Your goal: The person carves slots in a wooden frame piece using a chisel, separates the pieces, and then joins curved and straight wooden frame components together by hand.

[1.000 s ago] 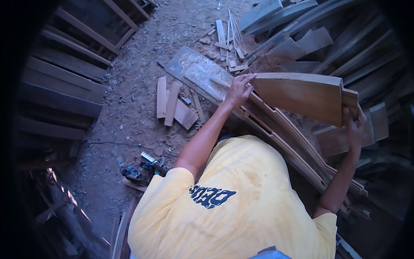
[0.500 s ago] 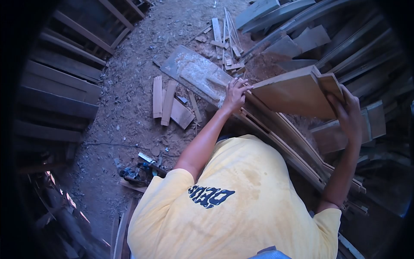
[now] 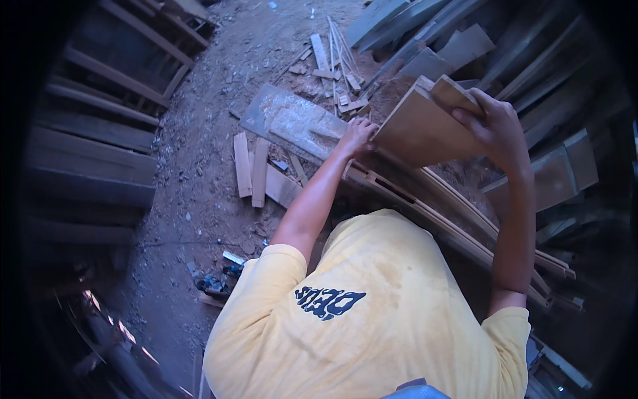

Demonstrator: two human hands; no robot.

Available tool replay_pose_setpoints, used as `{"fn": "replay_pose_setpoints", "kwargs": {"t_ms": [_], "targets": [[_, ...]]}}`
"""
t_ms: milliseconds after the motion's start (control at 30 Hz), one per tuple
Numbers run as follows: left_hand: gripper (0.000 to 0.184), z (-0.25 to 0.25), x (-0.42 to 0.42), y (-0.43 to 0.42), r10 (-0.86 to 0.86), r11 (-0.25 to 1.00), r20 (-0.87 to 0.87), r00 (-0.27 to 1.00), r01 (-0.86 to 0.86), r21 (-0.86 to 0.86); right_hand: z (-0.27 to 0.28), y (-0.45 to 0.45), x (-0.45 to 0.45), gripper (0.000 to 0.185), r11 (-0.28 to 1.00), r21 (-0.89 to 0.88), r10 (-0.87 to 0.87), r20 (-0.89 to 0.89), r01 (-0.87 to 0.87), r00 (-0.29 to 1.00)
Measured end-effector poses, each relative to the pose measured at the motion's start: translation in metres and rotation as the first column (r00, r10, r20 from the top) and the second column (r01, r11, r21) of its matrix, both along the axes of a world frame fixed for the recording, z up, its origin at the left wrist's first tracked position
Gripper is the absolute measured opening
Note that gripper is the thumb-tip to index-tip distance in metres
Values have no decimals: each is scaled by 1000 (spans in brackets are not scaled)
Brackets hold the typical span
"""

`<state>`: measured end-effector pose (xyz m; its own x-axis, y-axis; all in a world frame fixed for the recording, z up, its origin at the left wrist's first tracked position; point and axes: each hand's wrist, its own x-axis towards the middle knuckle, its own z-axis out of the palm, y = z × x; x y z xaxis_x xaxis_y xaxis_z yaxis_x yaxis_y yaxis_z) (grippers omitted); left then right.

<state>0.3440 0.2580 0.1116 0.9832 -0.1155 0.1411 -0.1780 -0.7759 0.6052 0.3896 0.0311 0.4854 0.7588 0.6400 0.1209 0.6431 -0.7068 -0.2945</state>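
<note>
A wide, flat wooden board [image 3: 422, 130] is held tilted over the long wooden rails in front of me. My right hand [image 3: 495, 126] grips its upper right end, thumb on the near face, together with a smaller wooden piece [image 3: 454, 95] that overlaps the board there. At the board's left corner is my left hand [image 3: 359, 136], its fingers curled closed against the edge; the fingertips are partly hidden. Just beyond my left hand lies a dusty plank [image 3: 286, 116] covered with pale sawdust. Below the board, the long wooden rails [image 3: 458, 223] run down to the right.
Short wood offcuts [image 3: 259, 173] lie on the dirt floor to the left. Thin sticks and scraps [image 3: 335, 66] are scattered farther ahead. A dark power tool [image 3: 216, 282] sits on the ground by my left side. Leaning boards [image 3: 465, 50] stand at right, stacked timber [image 3: 93, 149] at left.
The board has shifted left and turned steeper, its right end raised. My right hand moved up and left with it; my left hand moved slightly left, staying at the corner.
</note>
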Motion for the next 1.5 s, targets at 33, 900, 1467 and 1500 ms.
{"fn": "replay_pose_setpoints", "kwargs": {"t_ms": [33,900,1467,1500], "targets": [[57,-3,6,1,-17,1000,-16,1000,17,14,6,2,-6,47,1000,7,-21,8,21,1000],[40,-4,40,11,-387,921,-50,921,383,-74,-55,-222,-176,43,482,577,-659,-257,659,707],[109,64,-83,-123,575,763,-32,818,-549,-342,-150,-601,-248,22,-121,833,-940,-271,539,207],[103,96,-98,-175,639,628,-130,758,-612,-480,-170,-633,-246,22,-103,779,-959,-242,619,145]]}}
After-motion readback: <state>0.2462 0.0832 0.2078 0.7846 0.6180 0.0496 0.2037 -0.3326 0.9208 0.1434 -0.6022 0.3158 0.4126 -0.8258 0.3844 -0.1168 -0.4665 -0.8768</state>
